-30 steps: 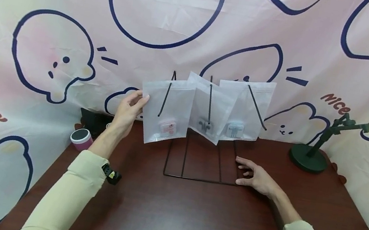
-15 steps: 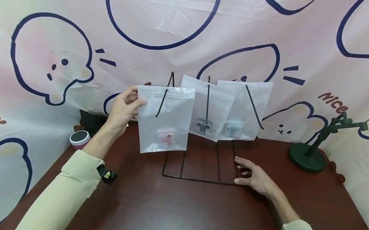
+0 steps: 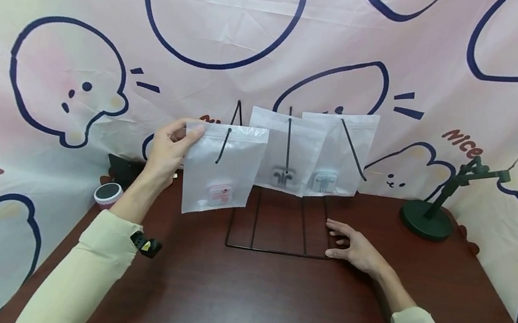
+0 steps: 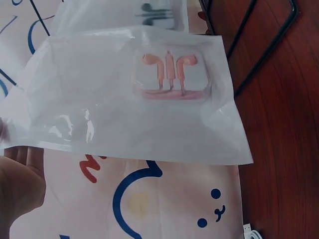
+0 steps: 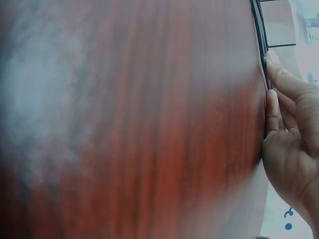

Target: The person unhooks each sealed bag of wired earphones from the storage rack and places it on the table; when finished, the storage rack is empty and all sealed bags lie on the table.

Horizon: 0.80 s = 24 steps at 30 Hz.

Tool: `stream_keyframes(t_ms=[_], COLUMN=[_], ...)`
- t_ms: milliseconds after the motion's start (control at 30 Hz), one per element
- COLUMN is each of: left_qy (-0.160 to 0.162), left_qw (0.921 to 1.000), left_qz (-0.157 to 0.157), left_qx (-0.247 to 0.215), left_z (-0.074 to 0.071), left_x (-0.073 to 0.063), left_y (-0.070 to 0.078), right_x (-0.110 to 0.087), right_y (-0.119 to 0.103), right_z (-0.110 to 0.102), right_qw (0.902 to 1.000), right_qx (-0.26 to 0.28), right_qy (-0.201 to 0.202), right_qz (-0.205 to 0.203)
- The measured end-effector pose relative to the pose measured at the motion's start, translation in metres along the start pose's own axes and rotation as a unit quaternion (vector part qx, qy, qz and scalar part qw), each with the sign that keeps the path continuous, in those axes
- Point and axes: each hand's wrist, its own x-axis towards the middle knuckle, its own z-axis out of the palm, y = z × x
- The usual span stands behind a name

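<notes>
My left hand (image 3: 166,154) pinches the upper left corner of a frosted zip bag (image 3: 200,174) between thumb and fingers. Pink earphones (image 4: 171,72) in a clear case show through it. A black prong (image 3: 223,147) of the wire rack (image 3: 274,252) comes out through the bag's top. Behind it, two similar bags hang on other prongs: the middle bag (image 3: 269,146) with dark earphones, the right bag (image 3: 351,148) with a pale-cased set. My right hand (image 3: 361,252) touches the right front corner of the rack's base, thumb and fingers spread apart along the wire.
The rack stands on a dark wooden table (image 3: 245,302). A green lamp-like stand (image 3: 426,221) is at the back right. A small lidded jar (image 3: 108,193) and a black object (image 3: 124,168) sit at the back left. A cartoon-print cloth (image 3: 241,21) hangs behind.
My left hand has drawn the front bag left and slightly down, towards me along its prong. The middle bag has swung back to hang straighter. My right hand has stayed on the rack.
</notes>
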Motion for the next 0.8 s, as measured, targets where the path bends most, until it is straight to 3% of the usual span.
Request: stream_keyframes(t_ms=[167,333,800], left_qy=[-0.001,-0.026,-0.038], left_qw=[0.9999,0.9992,0.9983], left_qz=[0.008,0.026,0.024], left_qx=[0.006,0.013,0.036], left_z=[-0.006,-0.011,-0.028], left_x=[-0.015,-0.030,-0.069], left_y=[0.005,0.013,0.036], right_x=[0.001,0.001,-0.001], right_y=[0.000,-0.003,-0.006], right_z=[0.003,0.003,0.002], right_qw=[1.0000,1.0000,0.9999], right_qx=[-0.007,-0.003,-0.004], right_qy=[0.001,0.004,0.001], right_qz=[0.006,0.006,0.015])
